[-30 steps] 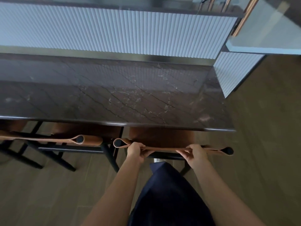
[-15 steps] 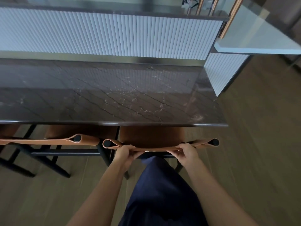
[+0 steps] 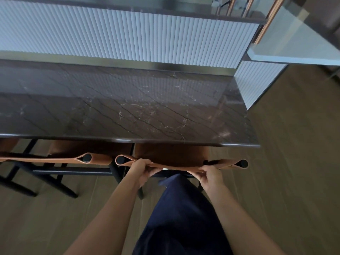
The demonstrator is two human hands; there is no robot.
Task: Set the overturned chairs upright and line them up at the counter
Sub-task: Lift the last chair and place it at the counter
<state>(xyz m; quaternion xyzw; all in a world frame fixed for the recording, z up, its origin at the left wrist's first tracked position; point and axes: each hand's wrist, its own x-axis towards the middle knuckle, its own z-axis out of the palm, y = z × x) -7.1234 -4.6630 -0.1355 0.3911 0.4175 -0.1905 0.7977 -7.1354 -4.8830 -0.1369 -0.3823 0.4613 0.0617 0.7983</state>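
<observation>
A chair with a tan leather seat and backrest (image 3: pixel 176 165) on a black frame stands upright at the right end of the dark marble counter (image 3: pixel 128 107), its seat tucked under the edge. My left hand (image 3: pixel 144 169) grips the top of the backrest near its left end. My right hand (image 3: pixel 209 174) grips the same backrest near its right end. A second matching chair (image 3: pixel 73 159) stands upright just to the left, also under the counter. Part of a third chair (image 3: pixel 7 148) shows at the far left edge.
Behind the counter rises a white ribbed panel (image 3: pixel 128 35). A glass shelf with copper posts (image 3: pixel 294 43) juts out at the upper right. Wooden floor (image 3: pixel 294 162) spreads to the right of the counter and around my dark blue trousers (image 3: pixel 180 218).
The chair in my hands has slid a little forward under the counter edge. Both hands keep the same hold on the backrest. The other chairs stay put.
</observation>
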